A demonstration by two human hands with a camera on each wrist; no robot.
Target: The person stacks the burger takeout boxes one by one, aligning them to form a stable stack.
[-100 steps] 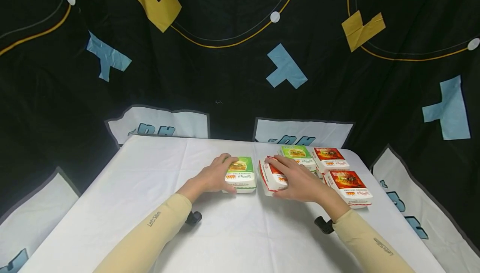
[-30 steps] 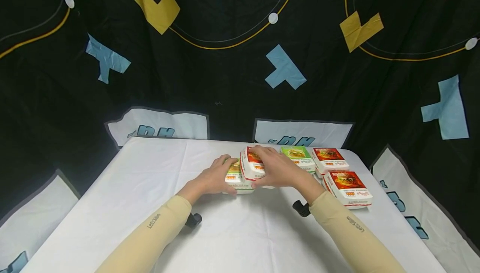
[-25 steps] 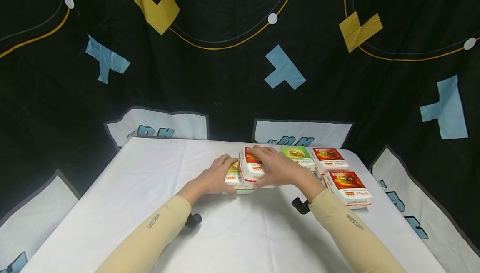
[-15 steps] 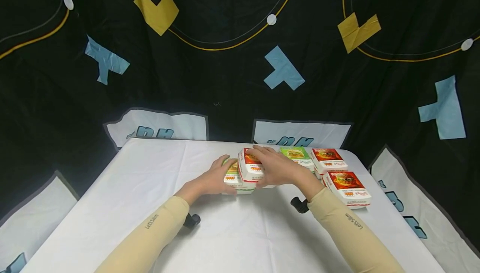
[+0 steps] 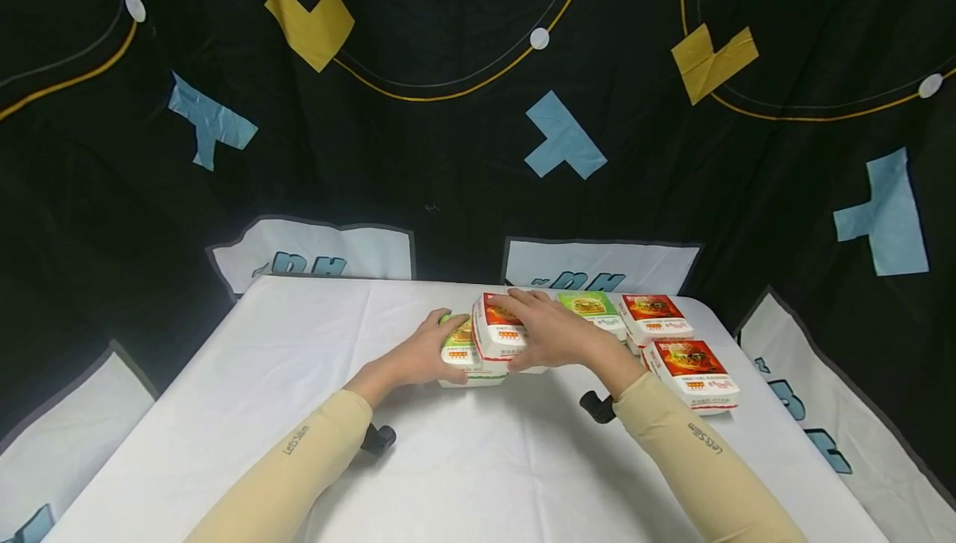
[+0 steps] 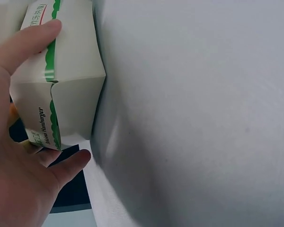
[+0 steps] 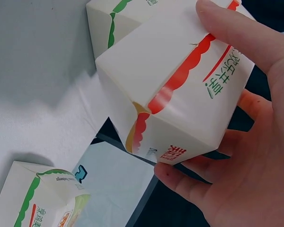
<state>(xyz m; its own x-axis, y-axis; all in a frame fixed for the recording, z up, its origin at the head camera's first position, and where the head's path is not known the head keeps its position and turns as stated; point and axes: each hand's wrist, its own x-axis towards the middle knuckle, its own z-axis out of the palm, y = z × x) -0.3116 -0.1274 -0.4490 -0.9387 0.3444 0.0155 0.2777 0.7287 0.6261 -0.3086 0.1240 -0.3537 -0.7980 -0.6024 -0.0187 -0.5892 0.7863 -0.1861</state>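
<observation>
Held red-topped box (image 5: 499, 344) taken as reference: left flank blocked by the left grip (image 5: 413, 356) around a lower green-topped box (image 5: 458, 354), right flank by the right grip (image 5: 554, 335); farther right, a second green-topped box (image 5: 592, 305) and two red-topped boxes (image 5: 690, 360) (image 5: 652, 310) obstruct. Near side of it offers a free lane over the surface (image 5: 485, 468), narrowed by the left sleeve (image 5: 299, 464) and right sleeve (image 5: 695, 460). Widest open room lies well to its left, beyond the left grip.
</observation>
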